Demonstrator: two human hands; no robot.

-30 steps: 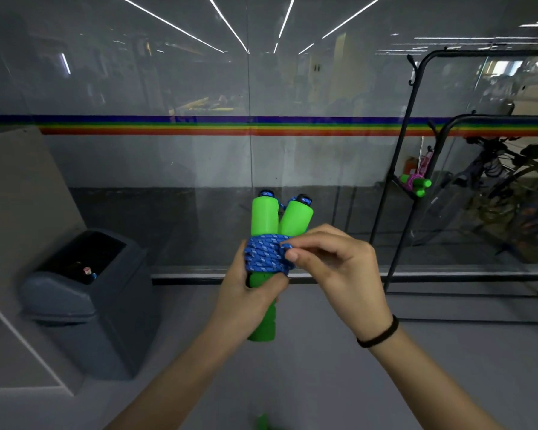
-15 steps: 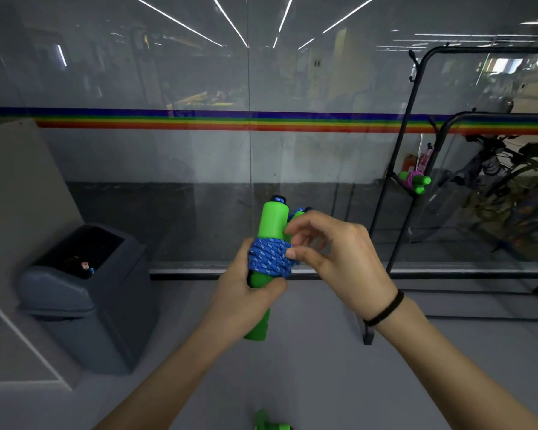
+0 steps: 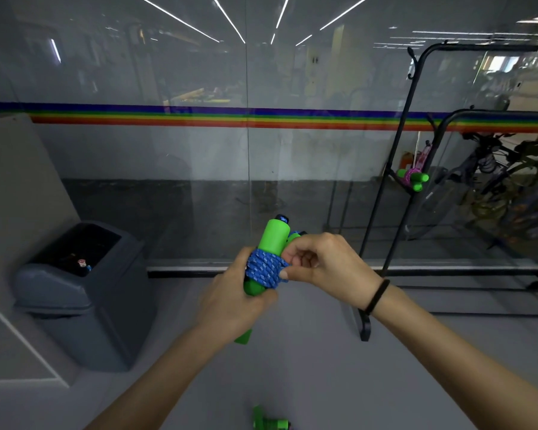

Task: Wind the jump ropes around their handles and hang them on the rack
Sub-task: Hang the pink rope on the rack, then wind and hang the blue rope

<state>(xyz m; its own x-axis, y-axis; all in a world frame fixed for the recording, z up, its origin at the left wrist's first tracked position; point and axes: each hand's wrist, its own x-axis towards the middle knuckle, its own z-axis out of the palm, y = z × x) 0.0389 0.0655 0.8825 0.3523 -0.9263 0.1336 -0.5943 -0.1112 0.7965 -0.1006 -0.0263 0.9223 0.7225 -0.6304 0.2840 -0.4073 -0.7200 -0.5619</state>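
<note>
Head view: the left hand (image 3: 230,301) has its grip closed around the green handles (image 3: 272,238) of a jump rope, held upright in mid-air above the grey floor (image 3: 323,367). A blue rope (image 3: 263,268) is wound in a tight band around the handles. The right hand (image 3: 323,265) has its grip pinched on the wound rope, thumb and fingertips pressing its right side. A black rack (image 3: 395,181) stands to the right against the glass wall, with a pink-roped green-handled jump rope (image 3: 412,178) hanging on it. More green handles (image 3: 269,422) lie on the floor at the bottom edge. A grey bin (image 3: 84,293) stands left.
</note>
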